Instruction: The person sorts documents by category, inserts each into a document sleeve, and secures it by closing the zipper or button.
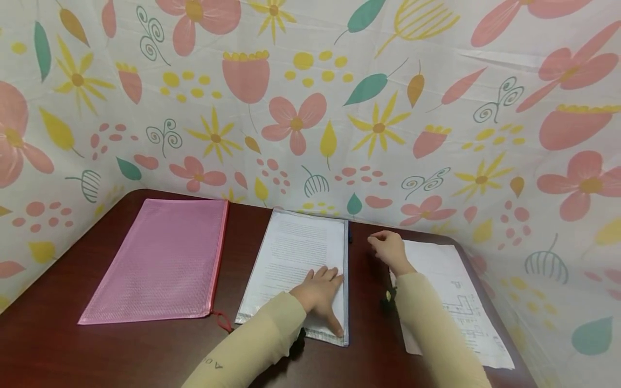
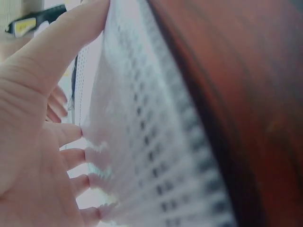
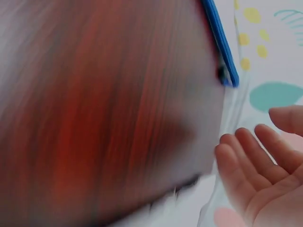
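Observation:
A clear zip file pouch with printed sheets inside lies on the dark table, a blue zip along its right edge. My left hand rests on its lower right part with fingers spread; the left wrist view shows the fingertips touching the pouch's mesh surface. My right hand hovers right of the pouch, near its upper right corner, fingers loosely bent and nothing in them. In the right wrist view the right hand is apart from the blue zip end.
A pink mesh zip pouch with a red zip and pull cord lies at the left. Loose white sheets with drawn diagrams lie at the right, partly under the right forearm. A flowered cloth hangs behind the table.

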The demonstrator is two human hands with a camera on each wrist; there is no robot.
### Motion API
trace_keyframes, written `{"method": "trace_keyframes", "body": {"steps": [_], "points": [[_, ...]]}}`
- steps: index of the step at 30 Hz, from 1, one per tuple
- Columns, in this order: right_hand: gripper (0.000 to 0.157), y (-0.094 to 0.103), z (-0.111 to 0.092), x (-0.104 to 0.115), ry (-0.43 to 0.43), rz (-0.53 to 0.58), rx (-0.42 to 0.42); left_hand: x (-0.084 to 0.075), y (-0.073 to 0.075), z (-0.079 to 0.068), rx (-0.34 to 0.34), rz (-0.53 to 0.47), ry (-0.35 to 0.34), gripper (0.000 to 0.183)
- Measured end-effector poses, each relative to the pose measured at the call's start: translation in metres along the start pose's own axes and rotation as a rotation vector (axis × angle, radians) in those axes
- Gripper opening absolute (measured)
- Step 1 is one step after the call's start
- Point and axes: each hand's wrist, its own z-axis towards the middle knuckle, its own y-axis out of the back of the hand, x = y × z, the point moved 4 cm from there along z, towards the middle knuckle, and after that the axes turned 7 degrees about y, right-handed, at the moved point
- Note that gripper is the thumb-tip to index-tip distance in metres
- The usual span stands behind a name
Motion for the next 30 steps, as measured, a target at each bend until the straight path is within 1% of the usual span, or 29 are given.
{"method": "trace_keyframes", "body": {"steps": [4,7,10,14,20,25,30], "points": [[0.036,0.019,-0.014,-0.010,0.070,-0.187,0.049,-0.003,-0.001,0.000,-0.004,-0.002,-0.007,0.125],[0.036,0.032,-0.025,-0.018,0.119,-0.294,0.074,-0.007,-0.001,0.000,-0.006,0.002,-0.013,0.125],[0.037,0.044,-0.036,-0.026,0.147,-0.343,0.107,-0.010,-0.001,0.001,-0.009,0.012,-0.011,0.125],[0.041,0.059,-0.051,-0.037,0.163,-0.390,0.141,-0.016,-0.001,0.002,-0.010,0.015,-0.011,0.124],[0.045,0.074,-0.070,-0.055,0.127,-0.412,0.153,-0.023,-0.002,0.005,-0.008,0.021,-0.013,0.124],[0.052,0.083,-0.079,-0.072,0.077,-0.413,0.165,-0.029,-0.002,0.007,-0.006,0.021,-0.021,0.124],[0.060,0.096,-0.086,-0.092,-0.013,-0.443,0.180,-0.034,-0.002,0.008,-0.011,0.023,-0.027,0.124]]}}
